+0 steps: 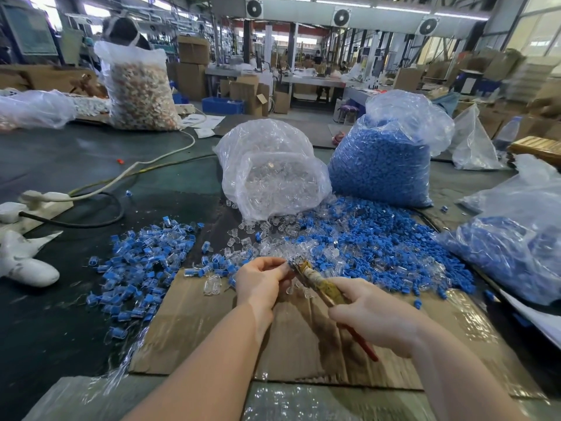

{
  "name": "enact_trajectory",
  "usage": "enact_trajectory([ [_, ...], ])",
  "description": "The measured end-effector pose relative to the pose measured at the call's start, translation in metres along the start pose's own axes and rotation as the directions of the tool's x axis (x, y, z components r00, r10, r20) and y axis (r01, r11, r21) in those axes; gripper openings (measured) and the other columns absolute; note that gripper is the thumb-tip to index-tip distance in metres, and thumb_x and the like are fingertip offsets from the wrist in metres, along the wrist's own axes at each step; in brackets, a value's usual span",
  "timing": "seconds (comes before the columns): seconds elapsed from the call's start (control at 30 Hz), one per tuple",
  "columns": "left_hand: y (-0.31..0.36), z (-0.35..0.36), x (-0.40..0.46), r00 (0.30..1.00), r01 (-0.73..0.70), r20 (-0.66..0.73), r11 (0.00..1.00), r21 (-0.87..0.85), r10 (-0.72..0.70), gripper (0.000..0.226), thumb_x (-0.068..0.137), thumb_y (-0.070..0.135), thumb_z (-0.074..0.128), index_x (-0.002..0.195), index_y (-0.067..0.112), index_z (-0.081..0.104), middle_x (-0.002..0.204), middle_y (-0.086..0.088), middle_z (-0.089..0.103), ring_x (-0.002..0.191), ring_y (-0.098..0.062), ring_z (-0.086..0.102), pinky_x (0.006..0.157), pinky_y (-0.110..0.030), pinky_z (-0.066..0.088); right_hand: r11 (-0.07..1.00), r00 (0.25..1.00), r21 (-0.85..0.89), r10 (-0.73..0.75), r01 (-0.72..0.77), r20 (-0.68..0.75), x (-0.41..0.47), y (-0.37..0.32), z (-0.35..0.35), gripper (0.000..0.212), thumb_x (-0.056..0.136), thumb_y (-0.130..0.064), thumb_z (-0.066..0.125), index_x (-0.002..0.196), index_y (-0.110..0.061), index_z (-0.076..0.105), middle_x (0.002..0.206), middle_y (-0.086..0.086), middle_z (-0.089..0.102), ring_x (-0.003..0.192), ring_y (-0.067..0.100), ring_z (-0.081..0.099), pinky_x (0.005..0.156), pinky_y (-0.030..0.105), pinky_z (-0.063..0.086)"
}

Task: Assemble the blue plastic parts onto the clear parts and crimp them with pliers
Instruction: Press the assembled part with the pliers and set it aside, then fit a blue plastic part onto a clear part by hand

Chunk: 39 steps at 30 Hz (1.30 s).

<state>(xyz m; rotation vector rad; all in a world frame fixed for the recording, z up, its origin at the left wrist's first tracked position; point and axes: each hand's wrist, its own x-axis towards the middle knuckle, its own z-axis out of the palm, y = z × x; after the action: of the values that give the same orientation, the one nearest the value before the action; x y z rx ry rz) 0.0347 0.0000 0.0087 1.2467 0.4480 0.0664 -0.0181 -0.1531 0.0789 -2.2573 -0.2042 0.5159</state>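
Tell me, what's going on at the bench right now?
Right hand grips pliers. Left hand pinches a part at their tip, too small to tell. Nothing in the way.

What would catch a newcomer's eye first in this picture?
Probably the tall bag of blue parts at the back right, beside the bag of clear parts. Next, blue and clear pieces lie scattered across the table. In front, the left hand holds a small part at the pliers gripped by the right hand.
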Motion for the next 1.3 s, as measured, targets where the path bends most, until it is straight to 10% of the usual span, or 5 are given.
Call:
enact_trajectory([
  [0.17,0.006,0.006,-0.001,1.0,-0.011,0.022,1.0,-0.026,0.012,0.016,0.082,-0.007,0.063,0.077,0.009,0.065,0.074,-0.009,0.067,0.055,-0.009,0.064,0.047,-0.015,0.049,0.989,0.997,-0.142,-0.046,0.036,-0.069,0.001,0.002,0.001,0.021,0.091,-0.011,0.052,0.101,-0.03,0.047,0.083,-0.005,0.06,0.05,0.001,0.05,0.045,0.013,0.039],
  [0.5,0.007,0.008,-0.007,0.999,-0.019,0.036,1.0,0.006,0.019,0.013,0.083,-0.005,0.062,0.082,0.007,0.065,0.079,-0.009,0.068,0.055,-0.008,0.065,0.05,-0.016,0.052,0.986,0.995,-0.16,0.027,-0.043,-0.101,0.003,0.011,0.007,0.028,0.094,-0.008,0.047,0.119,-0.021,0.043,0.086,-0.009,0.055,0.062,0.003,0.051,0.043,0.01,0.037],
  [0.73,0.012,0.01,-0.01,0.998,0.005,0.064,1.0,0.005,-0.005,0.012,0.083,-0.006,0.061,0.083,0.006,0.064,0.08,-0.011,0.067,0.057,-0.011,0.063,0.054,-0.018,0.054,0.994,0.994,0.038,0.106,-0.106,0.007,0.0,0.005,-0.001,0.017,0.084,0.001,0.05,0.097,-0.007,0.056,0.098,0.017,0.066,0.092,0.035,0.063,0.088,0.048,0.051],
  [1.3,0.015,0.013,-0.015,0.999,-0.033,0.024,0.997,0.068,0.032,0.012,0.082,-0.004,0.064,0.082,0.008,0.067,0.085,-0.015,0.069,0.069,-0.018,0.063,0.064,-0.026,0.055,0.992,0.998,-0.123,0.025,-0.032,-0.061,-0.002,-0.001,0.003,0.028,0.092,0.001,0.039,0.081,-0.024,0.045,0.081,-0.005,0.048,0.063,0.007,0.043,0.053,0.016,0.033],
])
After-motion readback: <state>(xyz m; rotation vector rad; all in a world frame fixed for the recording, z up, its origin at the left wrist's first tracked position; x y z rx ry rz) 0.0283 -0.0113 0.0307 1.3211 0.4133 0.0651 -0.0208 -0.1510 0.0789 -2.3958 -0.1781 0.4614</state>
